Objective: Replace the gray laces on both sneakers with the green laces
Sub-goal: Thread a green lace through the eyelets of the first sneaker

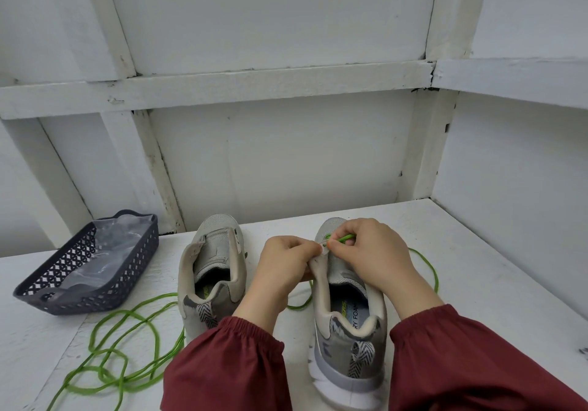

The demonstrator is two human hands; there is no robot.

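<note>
Two gray sneakers stand on the white table (477, 267) with their heels toward the person, and neither shows any gray lace. The work is at the right sneaker (346, 324). The left hand (283, 267) is curled on the edge of its eyelet flap and pinches it steady. The right hand (375, 251) pinches the tip of a green lace (345, 238) just at an eyelet near the toe, so this looks like an early eyelet of the first shoe. The rest of that lace runs off to the right across the table and loops back under the left wrist. The likely trouble is the tip missing the small hole or fraying if it is pushed in at an angle. The flap may also fold if the left fingers slip. The long tail could snag under the wrist or sole and pull unevenly, leaving one end much shorter than the other. The left sneaker (211, 270) stands just beside it, unlaced. The second green lace (108, 350) lies in loose overlapping coils in front of the dark basket (41, 296), and it may knot if dragged by one end. A clear plastic bag (121, 235) lies in the basket, and I cannot tell what it holds.
</note>
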